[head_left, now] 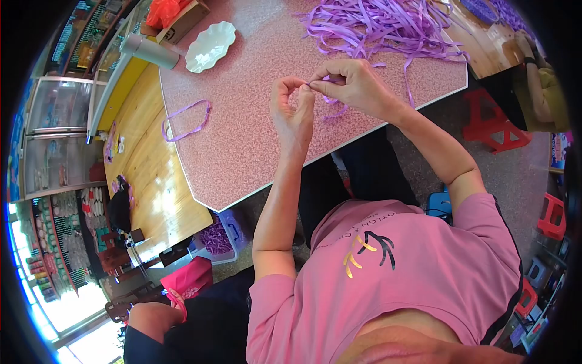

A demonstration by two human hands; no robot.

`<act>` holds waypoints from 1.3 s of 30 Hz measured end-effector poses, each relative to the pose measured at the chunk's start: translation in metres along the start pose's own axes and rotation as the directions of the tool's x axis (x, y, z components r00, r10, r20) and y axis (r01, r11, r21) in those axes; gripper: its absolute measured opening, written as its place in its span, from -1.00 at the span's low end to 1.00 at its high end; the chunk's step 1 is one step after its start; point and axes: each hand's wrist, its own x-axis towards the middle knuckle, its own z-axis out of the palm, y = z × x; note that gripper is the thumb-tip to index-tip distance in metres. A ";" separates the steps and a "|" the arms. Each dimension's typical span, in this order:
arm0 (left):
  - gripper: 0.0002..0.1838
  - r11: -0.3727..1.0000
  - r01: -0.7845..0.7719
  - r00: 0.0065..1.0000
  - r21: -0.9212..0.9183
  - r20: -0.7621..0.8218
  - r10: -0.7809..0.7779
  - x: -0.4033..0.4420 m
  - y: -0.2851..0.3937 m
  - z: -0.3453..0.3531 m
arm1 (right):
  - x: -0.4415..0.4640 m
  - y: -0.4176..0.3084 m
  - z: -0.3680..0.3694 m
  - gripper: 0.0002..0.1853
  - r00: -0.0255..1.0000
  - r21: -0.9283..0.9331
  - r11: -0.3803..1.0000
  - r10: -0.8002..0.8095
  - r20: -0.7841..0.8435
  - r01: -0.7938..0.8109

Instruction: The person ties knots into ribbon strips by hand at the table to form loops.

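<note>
Above the pink speckled table (236,151), my left hand (292,109) and my right hand (351,85) meet fingertip to fingertip. Both pinch a thin purple ribbon (334,110), part of which hangs below my right hand. The exact spot between the fingertips is too small to make out. A large heap of purple ribbons (376,30) lies beyond my hands at the table's far side. To the left, a single purple ribbon loop (187,121) rests on the table.
A white scalloped dish (210,47) and a grey cylinder (149,51) stand at the far left. Red stools (494,124) are on the floor at right. Another person's arm (536,85) shows at the right edge, and a seated person's knee (154,318) at lower left.
</note>
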 end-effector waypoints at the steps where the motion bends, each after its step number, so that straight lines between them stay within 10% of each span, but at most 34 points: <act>1: -0.90 1.000 0.016 1.000 -0.015 0.000 -0.016 0.000 0.001 0.000 | 0.000 0.000 0.000 -0.84 1.000 -0.001 1.000 0.001 0.000 -0.001; 21: -0.76 0.999 -0.054 0.992 0.005 0.116 0.053 0.003 0.013 -0.006 | 0.003 0.019 -0.007 -0.83 0.993 0.212 0.971 0.093 0.075 -0.107; 24: -0.70 0.860 -0.377 0.921 0.342 0.240 0.308 0.008 0.028 -0.010 | 0.002 0.019 -0.005 -0.78 0.997 0.234 0.971 0.035 0.065 -0.049; 26: -0.75 0.521 -0.662 0.749 0.539 0.456 0.481 0.014 0.033 -0.014 | 0.002 0.020 -0.006 -0.77 0.996 0.206 0.978 0.017 0.082 -0.034; 29: -0.84 0.424 -0.702 0.711 0.572 0.601 0.366 0.017 0.038 -0.028 | -0.003 0.008 -0.012 -0.82 0.989 0.104 0.994 0.031 0.144 -0.046; 39: -0.93 0.850 -0.475 0.715 0.229 0.664 0.220 -0.007 0.034 -0.072 | -0.025 0.010 0.001 -0.91 0.919 0.114 0.942 -0.334 0.211 0.316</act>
